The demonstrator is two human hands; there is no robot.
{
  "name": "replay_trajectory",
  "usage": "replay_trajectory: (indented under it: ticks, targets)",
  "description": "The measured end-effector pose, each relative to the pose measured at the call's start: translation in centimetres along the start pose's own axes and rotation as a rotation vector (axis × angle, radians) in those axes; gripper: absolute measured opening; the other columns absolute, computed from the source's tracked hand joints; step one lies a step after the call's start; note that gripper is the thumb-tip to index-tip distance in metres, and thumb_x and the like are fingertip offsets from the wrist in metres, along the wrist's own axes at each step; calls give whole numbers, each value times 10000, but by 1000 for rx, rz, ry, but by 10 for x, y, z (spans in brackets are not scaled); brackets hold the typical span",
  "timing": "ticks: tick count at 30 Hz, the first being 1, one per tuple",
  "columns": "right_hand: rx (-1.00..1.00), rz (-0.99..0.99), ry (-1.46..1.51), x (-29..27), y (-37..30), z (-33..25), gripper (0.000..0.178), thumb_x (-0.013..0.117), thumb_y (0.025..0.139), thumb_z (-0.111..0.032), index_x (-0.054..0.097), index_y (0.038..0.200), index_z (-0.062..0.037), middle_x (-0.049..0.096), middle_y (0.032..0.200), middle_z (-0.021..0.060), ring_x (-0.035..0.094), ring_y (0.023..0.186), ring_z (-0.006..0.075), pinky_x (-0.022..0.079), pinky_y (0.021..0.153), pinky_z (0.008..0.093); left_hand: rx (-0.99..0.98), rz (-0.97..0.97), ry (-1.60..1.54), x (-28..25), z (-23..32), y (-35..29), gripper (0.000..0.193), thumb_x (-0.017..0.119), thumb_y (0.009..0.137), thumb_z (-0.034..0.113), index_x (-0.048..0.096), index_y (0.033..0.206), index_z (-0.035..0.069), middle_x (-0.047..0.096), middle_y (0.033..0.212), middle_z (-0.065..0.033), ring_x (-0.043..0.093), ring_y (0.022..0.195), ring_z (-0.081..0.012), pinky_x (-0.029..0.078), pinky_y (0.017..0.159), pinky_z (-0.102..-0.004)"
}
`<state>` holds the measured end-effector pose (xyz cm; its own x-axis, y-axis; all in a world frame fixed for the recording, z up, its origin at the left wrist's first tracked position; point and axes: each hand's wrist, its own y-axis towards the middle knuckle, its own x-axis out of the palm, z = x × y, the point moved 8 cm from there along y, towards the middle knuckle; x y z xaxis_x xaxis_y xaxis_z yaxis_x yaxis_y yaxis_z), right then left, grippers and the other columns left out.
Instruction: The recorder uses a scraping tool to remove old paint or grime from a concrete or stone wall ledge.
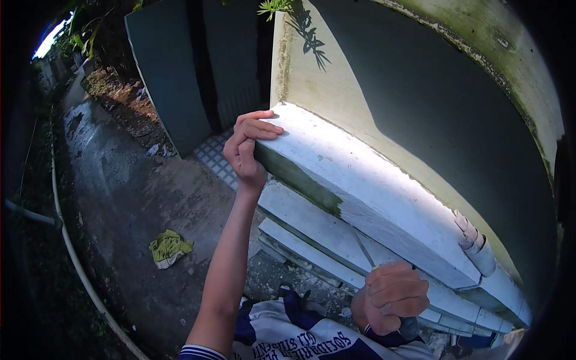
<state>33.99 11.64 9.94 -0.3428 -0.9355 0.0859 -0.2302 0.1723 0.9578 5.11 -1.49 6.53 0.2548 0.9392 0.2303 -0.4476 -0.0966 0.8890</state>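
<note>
My left hand (247,150) rests on the far left corner of a white ledge (360,159), its fingers bent over the top and thumb side against the edge. My right hand (396,291) is closed in a fist around a screwdriver-like tool (363,249) with a thin grey shaft, a yellowish collar and a dark butt below the fist. Its tip points up toward the underside of the ledge; whether it touches, I cannot tell. The ledge's front face is green (300,180) near my left hand and streaky white farther right.
Pale steps (312,219) lie under the ledge. A wall (414,90), partly shaded, rises behind it, and a pipe stub (477,246) stands at its right end. On the concrete path lies a crumpled yellow-green cloth (171,248). A long pipe (78,258) runs along the left.
</note>
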Motion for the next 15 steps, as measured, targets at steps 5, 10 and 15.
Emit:
replay_trajectory:
  ticks: [5, 10, 15]
  targets:
    - [254, -9, -106, 9, 0, 35, 427, 695, 860, -301, 430, 600, -89, 506, 479, 17, 444, 343, 152, 450, 393, 313, 22, -6, 15, -7, 1, 0, 321, 347, 803, 126, 627, 705, 2, 712, 796, -122, 618, 1020, -273, 416, 964, -389]
    - [102, 1, -51, 10, 2, 27, 437, 696, 868, -301, 419, 609, -85, 473, 438, 17, 427, 328, 143, 431, 358, 301, 27, -10, -17, 5, 0, 2, 323, 344, 799, 120, 630, 707, 0, 713, 799, -124, 618, 1024, -273, 418, 965, -391]
    - [-48, -18, 3, 9, 1, 2, 450, 686, 897, -316, 417, 623, -81, 442, 423, 12, 408, 327, 147, 410, 347, 305, 12, 2, -17, 0, 0, 1, 321, 348, 800, 124, 629, 707, 1, 712, 796, -124, 618, 1024, -277, 417, 968, -392]
